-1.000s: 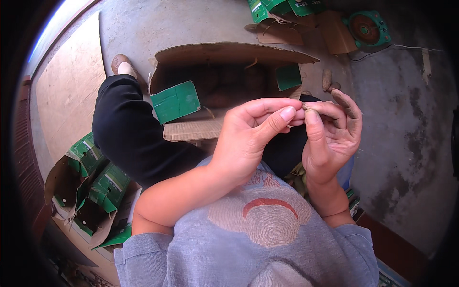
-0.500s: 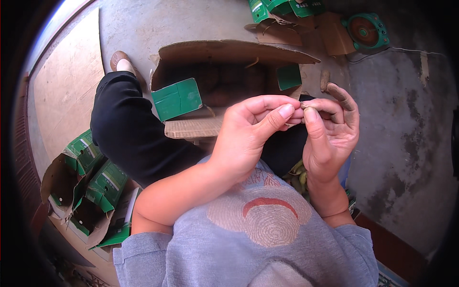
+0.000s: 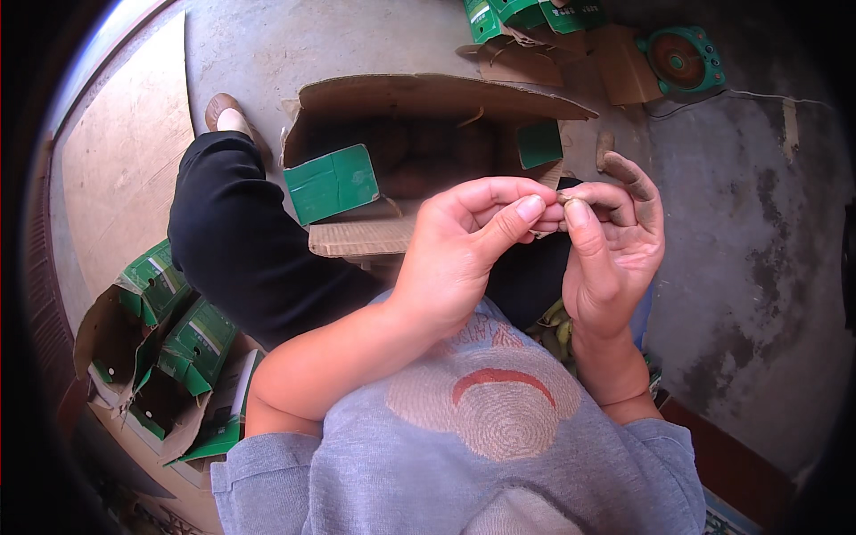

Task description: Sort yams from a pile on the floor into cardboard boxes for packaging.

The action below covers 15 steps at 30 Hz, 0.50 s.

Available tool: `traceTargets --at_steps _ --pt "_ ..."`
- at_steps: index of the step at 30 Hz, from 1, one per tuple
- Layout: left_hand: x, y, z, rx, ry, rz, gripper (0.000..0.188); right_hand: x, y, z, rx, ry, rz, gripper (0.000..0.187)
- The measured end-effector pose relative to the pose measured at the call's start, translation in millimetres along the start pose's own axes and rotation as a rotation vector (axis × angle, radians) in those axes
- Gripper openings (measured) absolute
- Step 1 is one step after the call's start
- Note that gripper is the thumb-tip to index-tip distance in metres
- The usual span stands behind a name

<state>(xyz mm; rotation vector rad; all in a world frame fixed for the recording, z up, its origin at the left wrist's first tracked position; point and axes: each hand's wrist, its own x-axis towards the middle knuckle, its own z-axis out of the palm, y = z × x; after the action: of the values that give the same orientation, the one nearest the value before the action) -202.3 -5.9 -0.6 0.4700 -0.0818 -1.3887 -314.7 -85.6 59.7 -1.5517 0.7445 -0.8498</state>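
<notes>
- A small brownish scrap (image 3: pixel 565 199), too tiny to identify, sits at two o'clock from the view's centre; an uneven pinch could crumble or drop it.
- Right hand (image 3: pixel 615 236): thumb and forefinger pinched on it, other fingers fanned; gritty-looking skin could let it slip.
- Left hand (image 3: pixel 468 234): fingertips gathered against it; whether they grip is unclear.
- Ten o'clock from the scrap: the carton (image 3: pixel 419 87), whose dark inside could hide anything dropped.

"What are we wearing?"
"A grey-blue shirt (image 3: pixel 383 459) with short sleeves (image 3: pixel 267 459); we count beige rounded shapes (image 3: pixel 513 428), a red arc (image 3: pixel 504 381) and reddish lettering (image 3: pixel 490 338)."
"Below?"
"Black trousers (image 3: pixel 236 223). Far left, probably a brown shoe (image 3: pixel 216 111); the lens bends it. Grime marks our right hand (image 3: pixel 615 259)."
</notes>
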Motion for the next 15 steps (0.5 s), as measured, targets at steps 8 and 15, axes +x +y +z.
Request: traceTargets --at_steps 8,15 --pt "-1.4 1.9 -0.6 -0.017 0.012 -0.012 0.018 1.5 0.8 1.5 0.075 0.001 0.019 0.048" --pt "1.3 -0.8 -2.8 -0.002 -0.001 0.012 0.019 0.0 3.9 3.6 -0.135 -0.011 -0.102 0.048"
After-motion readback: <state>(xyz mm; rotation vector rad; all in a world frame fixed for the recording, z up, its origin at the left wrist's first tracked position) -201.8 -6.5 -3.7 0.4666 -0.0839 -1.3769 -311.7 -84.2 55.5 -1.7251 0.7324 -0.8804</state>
